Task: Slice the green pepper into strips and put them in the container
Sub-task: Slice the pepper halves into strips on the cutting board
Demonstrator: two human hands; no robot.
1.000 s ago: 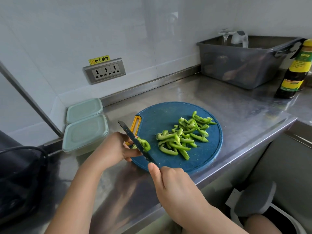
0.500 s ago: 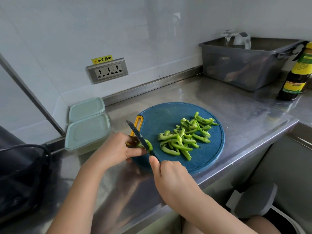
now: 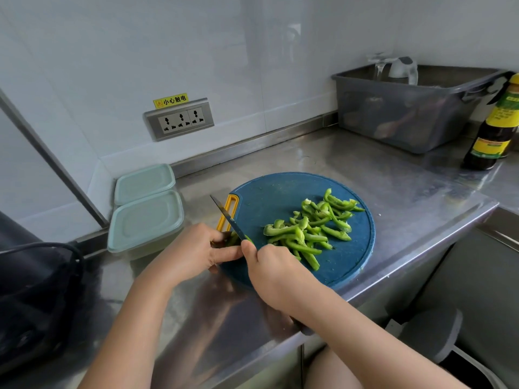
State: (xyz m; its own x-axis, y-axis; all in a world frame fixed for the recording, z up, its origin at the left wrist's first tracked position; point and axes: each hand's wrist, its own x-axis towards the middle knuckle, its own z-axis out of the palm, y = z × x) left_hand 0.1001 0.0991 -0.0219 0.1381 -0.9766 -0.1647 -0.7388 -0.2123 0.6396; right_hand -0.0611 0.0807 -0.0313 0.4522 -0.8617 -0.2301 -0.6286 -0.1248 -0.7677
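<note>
At the counter's (image 3: pixel 337 164) near edge, a person's right hand (image 3: pixel 276 273) is wrapped round the handle of a knife (image 3: pixel 227 217), thumb forward and blade angled away to the left. The left hand (image 3: pixel 193 248) lies right against it, fingers curled, pinning a small uncut piece of pepper (image 3: pixel 234 239) to the near-left part of a round blue board (image 3: pixel 269 197). Most of that piece is hidden under fingers and blade.

Just beyond, a loose heap of strips (image 3: pixel 311 228) lies across the middle of the board; none has reached a container.

The piece looks light, curved and waxy-skinned (likely to skid if pressed on its glossy side). It is best held by its far end with fingertips tucked back from the edge. The strips appear thin and bendy, so gathering them in a bunch should work better than lifting them singly.

To the left, well apart from the heap, two pale green containers (image 3: pixel 146 220) stand end to end, both apparently lidded. Behind them a socket (image 3: pixel 179 119) is set into the white wall. Far right stand a grey tub (image 3: pixel 407 113) and a dark bottle (image 3: pixel 494 130).
</note>
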